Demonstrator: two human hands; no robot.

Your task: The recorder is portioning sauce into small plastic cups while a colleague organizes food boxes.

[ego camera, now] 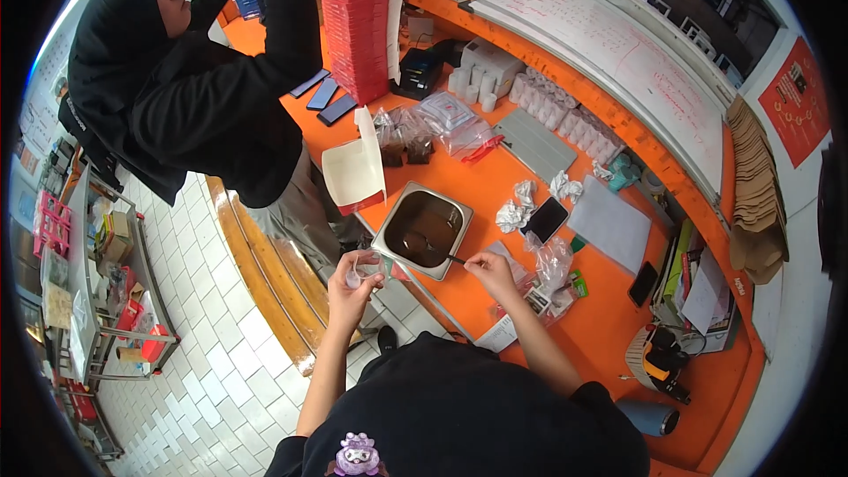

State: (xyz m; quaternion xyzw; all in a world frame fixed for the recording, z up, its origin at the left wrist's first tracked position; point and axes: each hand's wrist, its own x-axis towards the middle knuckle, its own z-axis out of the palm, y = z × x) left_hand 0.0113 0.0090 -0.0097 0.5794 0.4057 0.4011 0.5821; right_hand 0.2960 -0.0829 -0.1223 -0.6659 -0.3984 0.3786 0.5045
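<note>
My left hand point(352, 295) grips a small clear plastic cup point(362, 267) near the table's edge, just left of a steel food pan point(466, 213). A dark brown sauce point(414, 209) lies in the pan. Between the fingers of my right hand point(493, 273) is the thin dark handle of a ladle point(456, 259). The ladle's bowl rests down in the sauce, partly covered by it. Both hands are at the pan's near side, with the cup apart from the ladle.
Behind the pan stand an open cardboard food box point(351, 175) and bags of dark sauce point(404, 136). Crumpled tissues point(513, 212) and a phone point(545, 220) lie to the right. Tall stacked red boxes point(354, 20) rise at the back. A co-worker point(218, 99) reaches up at the left, beside a wooden bench point(265, 265).
</note>
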